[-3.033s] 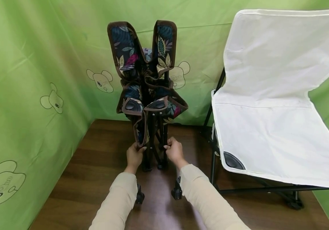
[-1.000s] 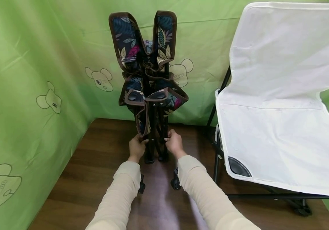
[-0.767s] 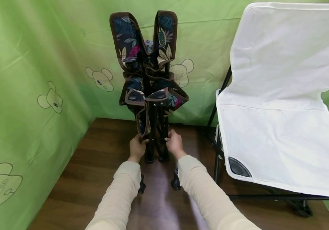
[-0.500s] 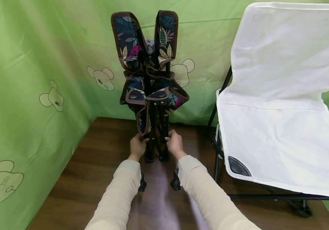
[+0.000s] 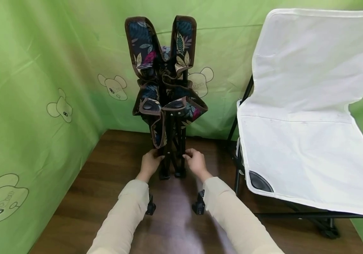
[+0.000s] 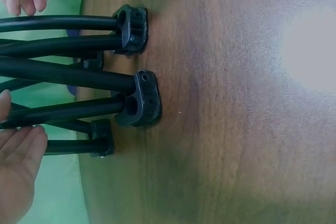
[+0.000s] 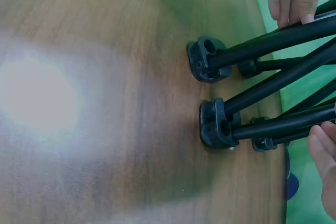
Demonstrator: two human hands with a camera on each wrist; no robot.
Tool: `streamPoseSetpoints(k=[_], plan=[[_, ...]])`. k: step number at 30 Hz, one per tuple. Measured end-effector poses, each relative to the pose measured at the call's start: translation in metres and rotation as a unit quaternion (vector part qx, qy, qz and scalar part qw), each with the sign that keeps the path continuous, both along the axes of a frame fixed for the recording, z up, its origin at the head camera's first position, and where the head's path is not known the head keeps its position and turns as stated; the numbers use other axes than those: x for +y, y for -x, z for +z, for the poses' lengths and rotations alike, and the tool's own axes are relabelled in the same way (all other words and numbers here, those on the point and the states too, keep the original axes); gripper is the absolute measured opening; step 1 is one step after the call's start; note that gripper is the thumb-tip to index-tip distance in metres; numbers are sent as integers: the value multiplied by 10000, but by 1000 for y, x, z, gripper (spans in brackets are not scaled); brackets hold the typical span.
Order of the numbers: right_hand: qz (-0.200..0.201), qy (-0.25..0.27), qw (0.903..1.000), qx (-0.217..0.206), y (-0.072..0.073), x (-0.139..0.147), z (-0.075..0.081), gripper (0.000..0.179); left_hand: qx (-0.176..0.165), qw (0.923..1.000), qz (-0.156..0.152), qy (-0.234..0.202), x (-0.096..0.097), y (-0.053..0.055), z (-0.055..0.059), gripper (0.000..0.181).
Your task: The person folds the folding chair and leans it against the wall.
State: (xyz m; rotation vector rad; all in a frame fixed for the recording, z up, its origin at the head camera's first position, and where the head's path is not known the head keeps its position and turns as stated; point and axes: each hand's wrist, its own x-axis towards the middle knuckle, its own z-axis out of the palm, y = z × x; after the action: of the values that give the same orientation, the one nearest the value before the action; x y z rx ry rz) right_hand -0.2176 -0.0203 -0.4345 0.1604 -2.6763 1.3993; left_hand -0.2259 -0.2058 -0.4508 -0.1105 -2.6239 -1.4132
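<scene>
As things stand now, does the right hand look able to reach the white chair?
Probably yes. The right hand is beside the folded floral chair, on the side toward the white chair, and only bare wooden surface shows between them.

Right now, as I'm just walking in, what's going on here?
A person has the left hand and right hand at the lower black legs of a floral folding chair, one on either side. It stands folded on a wooden surface. Off to the person's right, a white chair stands unfolded.
</scene>
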Motion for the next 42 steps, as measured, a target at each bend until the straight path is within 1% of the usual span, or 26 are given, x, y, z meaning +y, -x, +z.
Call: streamPoseSetpoints(k=[1,2,6,9,14,16,19,23,27,32,36,42], plan=[[47,17,10000,13,-2,1,-1,24,-20,10000,8,-71,1,-3,1,39],[90,56,9999,3,-4,2,-1,25,-233,9997,82,-90,4,-12,11,41],[235,242,9994,-56,-16,4,1,29,-155,9995,-164,-206,5,-26,14,41],[263,393,9988,-137,-25,4,7,30,-4,9992,-348,-220,5,-35,15,42],[266,508,9982,-149,-38,6,14,31,380,9975,-418,-427,6,-49,20,41],[333,547,9978,-145,-43,7,17,31,504,9969,-421,-423,6,-54,22,41],[445,689,9966,-82,-53,9,22,32,541,9969,-419,-392,7,-64,27,42],[531,797,9952,190,-68,14,31,33,569,9970,-436,-282,10,-78,35,44],[561,875,9935,464,-83,20,40,34,786,9957,-483,-70,12,-91,43,46],[641,934,9917,613,-101,27,51,36,1078,9926,-541,172,15,-105,53,46],[623,807,9917,784,-117,35,60,37,1346,9874,-761,345,18,-114,61,47],[699,493,9901,1116,-144,49,78,40,1893,9745,-1008,664,24,-126,75,48]])
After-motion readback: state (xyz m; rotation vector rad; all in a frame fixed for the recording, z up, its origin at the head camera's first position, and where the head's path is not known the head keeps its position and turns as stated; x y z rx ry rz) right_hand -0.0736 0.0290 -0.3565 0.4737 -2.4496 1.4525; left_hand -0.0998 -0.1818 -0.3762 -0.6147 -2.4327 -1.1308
